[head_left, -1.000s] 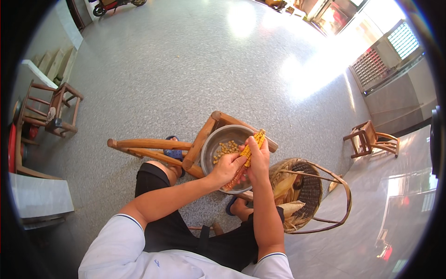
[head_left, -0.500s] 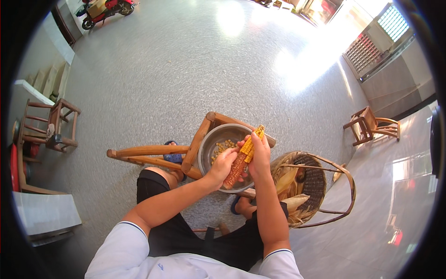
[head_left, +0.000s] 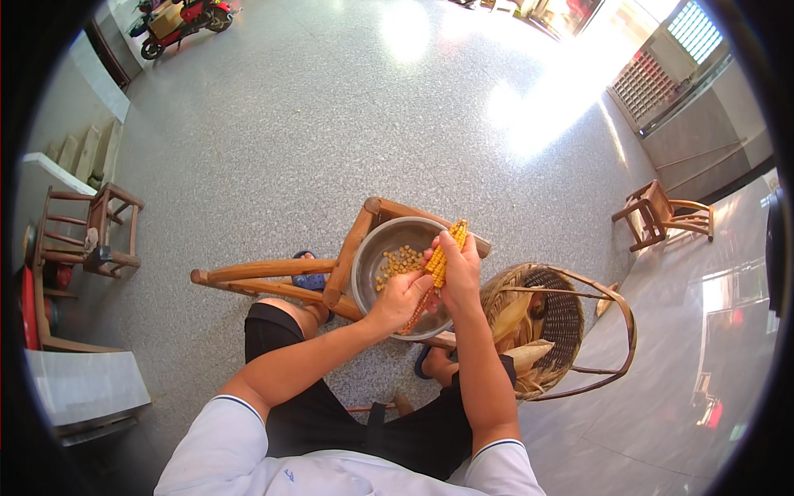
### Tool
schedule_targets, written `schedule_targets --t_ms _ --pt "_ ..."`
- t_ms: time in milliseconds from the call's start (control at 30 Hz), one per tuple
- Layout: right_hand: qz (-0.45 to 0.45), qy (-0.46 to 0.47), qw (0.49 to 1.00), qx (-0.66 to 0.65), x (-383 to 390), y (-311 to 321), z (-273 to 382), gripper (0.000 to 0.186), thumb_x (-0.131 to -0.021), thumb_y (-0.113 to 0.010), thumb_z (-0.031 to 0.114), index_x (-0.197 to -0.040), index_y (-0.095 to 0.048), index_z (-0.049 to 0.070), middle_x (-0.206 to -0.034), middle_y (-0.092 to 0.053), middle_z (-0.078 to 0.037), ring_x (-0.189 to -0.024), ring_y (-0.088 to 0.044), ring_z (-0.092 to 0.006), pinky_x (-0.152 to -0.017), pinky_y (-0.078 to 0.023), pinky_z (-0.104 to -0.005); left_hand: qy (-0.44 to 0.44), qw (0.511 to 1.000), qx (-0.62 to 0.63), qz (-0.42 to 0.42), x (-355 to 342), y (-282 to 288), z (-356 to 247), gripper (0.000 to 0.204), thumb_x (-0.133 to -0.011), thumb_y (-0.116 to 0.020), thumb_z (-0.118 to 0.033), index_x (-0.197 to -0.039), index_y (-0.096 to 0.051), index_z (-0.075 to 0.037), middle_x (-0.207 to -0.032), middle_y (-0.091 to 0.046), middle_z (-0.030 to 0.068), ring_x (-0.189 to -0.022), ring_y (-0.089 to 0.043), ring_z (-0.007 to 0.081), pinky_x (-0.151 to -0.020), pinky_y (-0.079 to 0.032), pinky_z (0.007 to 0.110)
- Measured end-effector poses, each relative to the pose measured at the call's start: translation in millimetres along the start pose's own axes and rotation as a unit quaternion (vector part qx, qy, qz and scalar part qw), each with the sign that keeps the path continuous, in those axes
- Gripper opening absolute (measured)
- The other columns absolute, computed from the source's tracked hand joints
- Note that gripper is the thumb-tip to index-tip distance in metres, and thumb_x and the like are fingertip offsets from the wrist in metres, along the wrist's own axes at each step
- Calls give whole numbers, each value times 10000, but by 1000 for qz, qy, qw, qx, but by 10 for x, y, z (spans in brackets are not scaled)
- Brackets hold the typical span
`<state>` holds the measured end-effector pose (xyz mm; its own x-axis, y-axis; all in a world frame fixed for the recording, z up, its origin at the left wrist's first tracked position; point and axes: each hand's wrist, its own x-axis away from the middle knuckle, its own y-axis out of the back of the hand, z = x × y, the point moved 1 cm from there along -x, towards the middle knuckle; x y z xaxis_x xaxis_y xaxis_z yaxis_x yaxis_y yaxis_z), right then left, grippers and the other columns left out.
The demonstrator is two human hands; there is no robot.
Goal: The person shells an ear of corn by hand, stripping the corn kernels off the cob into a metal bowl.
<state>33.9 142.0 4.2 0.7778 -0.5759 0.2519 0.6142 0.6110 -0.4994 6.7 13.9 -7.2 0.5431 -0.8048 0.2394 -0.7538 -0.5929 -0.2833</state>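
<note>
Both hands grip one corn cob [head_left: 437, 263], tilted over a round metal basin [head_left: 361, 263]. Its upper end still carries yellow kernels, while the lower stretch is a bare reddish core. My right hand [head_left: 460, 273] wraps round the kernelled upper part. Lower down, my left hand [head_left: 403, 299] closes on the cob with the thumb pressed near the edge of the kernels, covering much of the bare part. Loose yellow kernels [head_left: 400, 263] lie in the bottom of the basin. The basin rests within an overturned wooden chair [head_left: 351, 248].
Right of the basin stands a wicker basket [head_left: 566, 335] with a tall handle, holding husks and husked-over corn [head_left: 514, 321]. Small wooden chairs stand at the left [head_left: 103, 227] and right [head_left: 653, 217]. A red scooter [head_left: 186, 23] is parked far left, near steps [head_left: 87, 155].
My left hand has slid up the cob toward my right hand and rolled over, now hiding more of the bare core. The view has shifted slightly.
</note>
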Motion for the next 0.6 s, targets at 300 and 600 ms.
schedule_targets --t_ms 300,600 --pt "3 -8 1000 -18 -20 31 -21 153 -963 -546 132 -1049 -428 85 -861 -529 -49 -685 -564 -137 -574 -538 -291 -13 1000 -15 13 -13 22 33 304 -1021 -428 -224 -1066 -583 33 -878 -660 77 -780 -637 128 -712 -501 256" --pt "-1 -8 1000 -22 -37 54 -25 154 -962 -549 133 -1053 -437 80 -844 -535 -46 -674 -572 -133 -563 -540 -286 23 999 30 30 -55 57 129 341 -1031 -368 -235 -1128 -554 34 -937 -658 89 -837 -645 139 -751 -501 265"
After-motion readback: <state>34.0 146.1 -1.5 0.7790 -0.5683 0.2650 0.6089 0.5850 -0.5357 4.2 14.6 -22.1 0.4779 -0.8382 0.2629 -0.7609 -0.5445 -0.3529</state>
